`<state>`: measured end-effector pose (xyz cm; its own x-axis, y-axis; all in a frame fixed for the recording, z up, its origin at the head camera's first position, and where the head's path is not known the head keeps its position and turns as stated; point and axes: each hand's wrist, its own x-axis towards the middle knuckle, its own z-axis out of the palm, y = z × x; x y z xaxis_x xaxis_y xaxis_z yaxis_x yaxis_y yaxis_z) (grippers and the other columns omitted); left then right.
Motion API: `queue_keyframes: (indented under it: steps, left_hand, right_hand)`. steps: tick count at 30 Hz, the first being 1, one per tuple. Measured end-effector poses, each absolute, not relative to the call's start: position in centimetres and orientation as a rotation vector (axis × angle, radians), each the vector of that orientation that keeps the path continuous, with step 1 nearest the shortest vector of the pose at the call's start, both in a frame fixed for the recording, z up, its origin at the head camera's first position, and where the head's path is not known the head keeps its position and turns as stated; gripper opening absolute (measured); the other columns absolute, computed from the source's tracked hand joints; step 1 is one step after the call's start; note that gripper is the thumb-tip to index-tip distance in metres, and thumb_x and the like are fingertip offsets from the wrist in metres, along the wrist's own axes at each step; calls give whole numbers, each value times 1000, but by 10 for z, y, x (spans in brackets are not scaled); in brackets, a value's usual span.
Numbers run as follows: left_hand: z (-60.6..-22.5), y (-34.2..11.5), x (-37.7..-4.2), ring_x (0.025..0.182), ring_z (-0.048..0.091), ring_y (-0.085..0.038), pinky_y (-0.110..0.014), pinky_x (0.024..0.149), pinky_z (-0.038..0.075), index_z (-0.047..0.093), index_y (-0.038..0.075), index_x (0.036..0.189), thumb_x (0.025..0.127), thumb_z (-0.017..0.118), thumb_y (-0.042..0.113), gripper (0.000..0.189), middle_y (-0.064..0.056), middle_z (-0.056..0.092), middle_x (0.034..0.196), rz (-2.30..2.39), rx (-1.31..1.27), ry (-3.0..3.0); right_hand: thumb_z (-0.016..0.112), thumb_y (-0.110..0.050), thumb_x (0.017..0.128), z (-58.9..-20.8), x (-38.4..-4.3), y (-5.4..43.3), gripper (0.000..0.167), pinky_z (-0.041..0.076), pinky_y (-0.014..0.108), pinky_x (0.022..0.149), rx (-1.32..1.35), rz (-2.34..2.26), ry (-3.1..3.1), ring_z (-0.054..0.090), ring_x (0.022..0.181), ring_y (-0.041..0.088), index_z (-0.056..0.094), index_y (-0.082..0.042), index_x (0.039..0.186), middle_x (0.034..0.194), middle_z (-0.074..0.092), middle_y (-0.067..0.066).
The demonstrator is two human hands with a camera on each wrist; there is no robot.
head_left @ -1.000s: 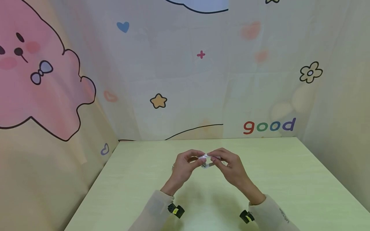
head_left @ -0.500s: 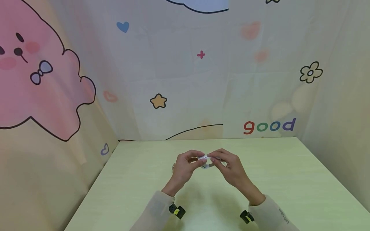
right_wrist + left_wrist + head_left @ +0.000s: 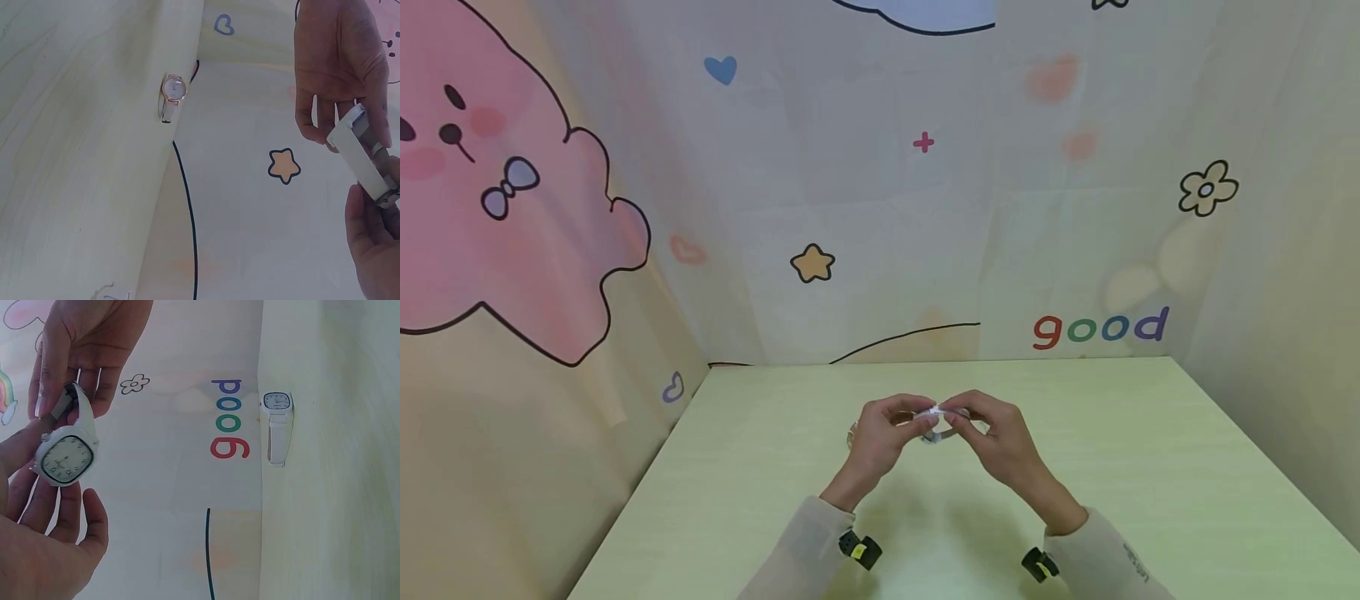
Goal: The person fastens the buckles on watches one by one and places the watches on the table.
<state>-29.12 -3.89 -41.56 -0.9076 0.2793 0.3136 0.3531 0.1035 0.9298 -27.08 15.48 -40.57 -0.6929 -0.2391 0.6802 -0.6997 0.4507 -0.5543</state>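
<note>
A white wristwatch (image 3: pixel 65 459) with a rounded-square dial is held up between the two hands. My left hand (image 3: pixel 874 432) pinches it at the case end, its thumb and fingers on either side. At the strap's other end, by the metal clasp (image 3: pixel 389 199), my right hand (image 3: pixel 998 429) pinches the band. The band forms a loop, and in the head view fingers cover much of the watch (image 3: pixel 935 412). Both hands are above the table, fingertips close together.
A second white watch (image 3: pixel 277 401) lies on the pale table (image 3: pixel 760 500). Beyond the left hand lies a rose-gold watch (image 3: pixel 174 90), partly hidden in the head view. A printed curtain (image 3: pixel 880 200) stands behind the table's far edge.
Both hands have come down very slightly, and the white wristwatch with them. Their grip on it looks the same.
</note>
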Motion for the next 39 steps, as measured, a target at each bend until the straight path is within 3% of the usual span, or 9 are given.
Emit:
queue_keyframes:
  steps: [11, 26, 35, 39]
  left_hand:
    - [-417, -38, -290, 93, 69, -11, -27, 85, 56, 72, 16, 109, 90, 72, 30, 24, -6, 73, 107, -2033, -644, -2259]
    - [-413, -45, -293, 91, 71, -14, -29, 82, 57, 74, 13, 110, 90, 72, 25, 23, -10, 73, 109, -2015, -809, -2329]
    - [-415, -44, -294, 91, 71, -30, -27, 81, 58, 72, 11, 110, 89, 73, 23, 23, -11, 73, 103, -2108, -640, -2193]
    - [-416, -43, -294, 88, 71, -24, -28, 83, 58, 70, 10, 111, 90, 73, 25, 25, -14, 72, 103, -2141, -613, -2137]
  right_hand:
    - [70, -9, 90, -407, -271, 154, 12, 56, 21, 83, 723, 1266, -2232, 70, 85, 9, 68, -11, 102, 94, 72, -1]
    - [70, -10, 90, -403, -272, 157, 9, 57, 23, 83, 813, 1281, -2265, 69, 85, 7, 71, -13, 99, 93, 74, -2]
    - [71, -12, 90, -408, -271, 158, 37, 57, 22, 81, 688, 1307, -2275, 73, 87, 18, 57, -11, 125, 100, 75, 8]
    - [71, -13, 91, -409, -270, 157, 38, 59, 27, 81, 647, 1380, -2289, 74, 87, 21, 55, -11, 125, 100, 75, 10]
